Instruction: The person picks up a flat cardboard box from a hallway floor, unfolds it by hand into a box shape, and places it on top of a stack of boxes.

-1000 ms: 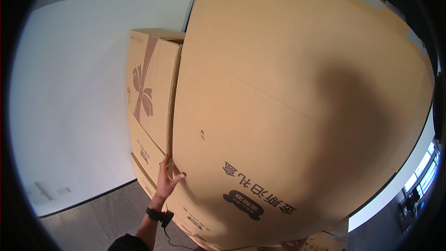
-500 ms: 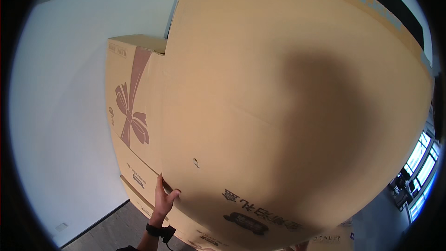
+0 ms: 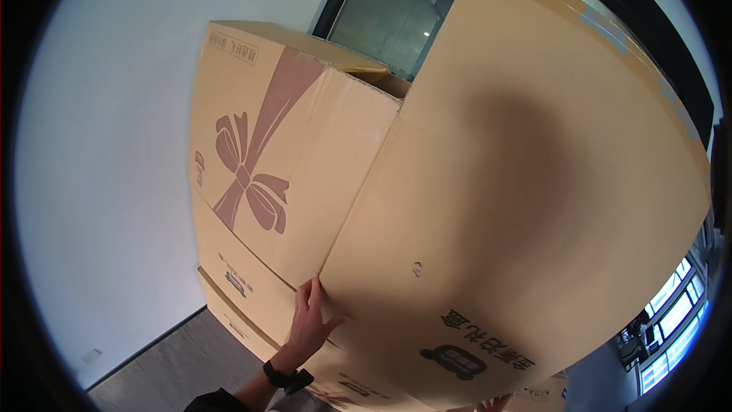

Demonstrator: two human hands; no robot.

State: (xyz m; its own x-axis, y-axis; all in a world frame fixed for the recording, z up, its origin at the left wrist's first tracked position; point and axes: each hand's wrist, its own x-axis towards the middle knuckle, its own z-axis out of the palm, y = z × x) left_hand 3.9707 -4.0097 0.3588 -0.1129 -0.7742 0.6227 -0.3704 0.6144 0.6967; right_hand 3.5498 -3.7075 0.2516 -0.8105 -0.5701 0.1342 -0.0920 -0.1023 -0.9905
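Observation:
A large brown cardboard box point(image 3: 366, 206) fills the middle and right, close in front of me, with a small torn hole low on its face. My left hand point(image 3: 309, 328) grips this box at its lower left edge, fingers along the edge and thumb spread on the near face. At the bottom of the view, my right hand point(image 3: 494, 403) is at the box's lower edge; only a few fingers show there, curled against it. A ribbon-printed cardboard box point(image 3: 252, 130) stands just left of the large one, its top partly open. A black band with a small device is on my left wrist.
Below the ribbon-printed box are more stacked cartons point(image 3: 236, 282). A pale wall point(image 3: 114, 168) rises at the left above a grey wood-look floor point(image 3: 164, 355). A dark-framed glass pane point(image 3: 385, 8) is behind the boxes. Windows point(image 3: 671, 328) show at the far right.
The large box has shifted right and turned, exposing the ribbon-printed box's side and the glass pane behind. My left hand has moved right along with its edge. More of the right fingers show.

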